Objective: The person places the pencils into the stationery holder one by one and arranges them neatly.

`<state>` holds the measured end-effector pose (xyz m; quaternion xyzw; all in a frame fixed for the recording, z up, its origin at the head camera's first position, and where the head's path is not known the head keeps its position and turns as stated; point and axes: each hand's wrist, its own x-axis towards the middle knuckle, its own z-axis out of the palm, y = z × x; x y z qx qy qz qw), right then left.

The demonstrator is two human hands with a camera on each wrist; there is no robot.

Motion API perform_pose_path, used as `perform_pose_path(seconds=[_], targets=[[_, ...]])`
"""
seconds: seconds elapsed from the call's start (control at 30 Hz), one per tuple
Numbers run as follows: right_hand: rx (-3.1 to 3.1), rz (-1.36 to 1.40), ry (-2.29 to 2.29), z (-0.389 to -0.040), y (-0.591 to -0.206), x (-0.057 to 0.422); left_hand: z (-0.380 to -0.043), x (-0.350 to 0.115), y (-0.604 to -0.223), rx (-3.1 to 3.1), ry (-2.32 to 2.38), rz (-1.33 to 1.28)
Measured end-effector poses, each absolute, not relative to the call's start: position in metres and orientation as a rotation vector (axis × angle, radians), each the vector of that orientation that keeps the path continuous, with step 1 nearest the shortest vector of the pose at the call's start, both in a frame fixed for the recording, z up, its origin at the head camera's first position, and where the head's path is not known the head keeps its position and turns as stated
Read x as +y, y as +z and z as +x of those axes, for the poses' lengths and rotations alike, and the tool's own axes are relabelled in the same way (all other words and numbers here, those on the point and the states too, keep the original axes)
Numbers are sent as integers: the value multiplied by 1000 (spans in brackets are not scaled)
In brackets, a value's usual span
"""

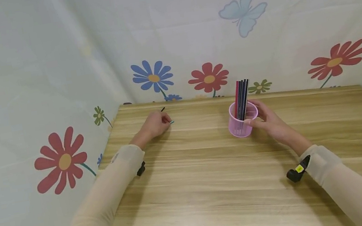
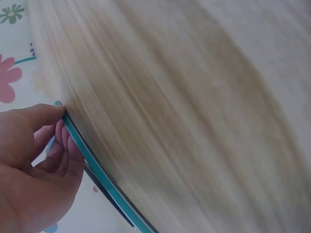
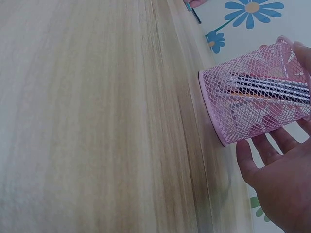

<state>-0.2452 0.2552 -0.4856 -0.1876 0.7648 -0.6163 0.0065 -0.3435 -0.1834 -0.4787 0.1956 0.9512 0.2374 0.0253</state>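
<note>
At the far left of the table my left hand [image 1: 156,125] pinches a teal pencil [image 2: 99,165], thumb near one end in the left wrist view. Beside it runs a dark pencil [image 1: 163,109], largely covered by the hand; whether the fingers touch it I cannot tell. My right hand [image 1: 274,123] holds a pink mesh pencil cup [image 3: 257,121] from its right side, thumb at the rim in the head view. Several dark pencils [image 1: 243,98] and a red pencil [image 1: 236,97] lean inside the cup, their upper ends above the rim.
The wood-grain table [image 1: 194,190] ends at a back edge close behind both hands. A white cloth [image 1: 180,21] printed with flowers and a butterfly hangs behind it and along the left. Each wrist carries a small black camera [image 1: 297,173].
</note>
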Motion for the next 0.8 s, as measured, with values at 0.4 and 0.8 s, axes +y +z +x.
perform_pose_path(seconds=[0.4, 0.8], targets=[[2409, -592, -1893, -245, -488, 256, -346, -183, -480, 2889, 864, 617], [2426, -555, -1873, -242, -483, 253, -335, -162, -430, 2837, 1166, 687]])
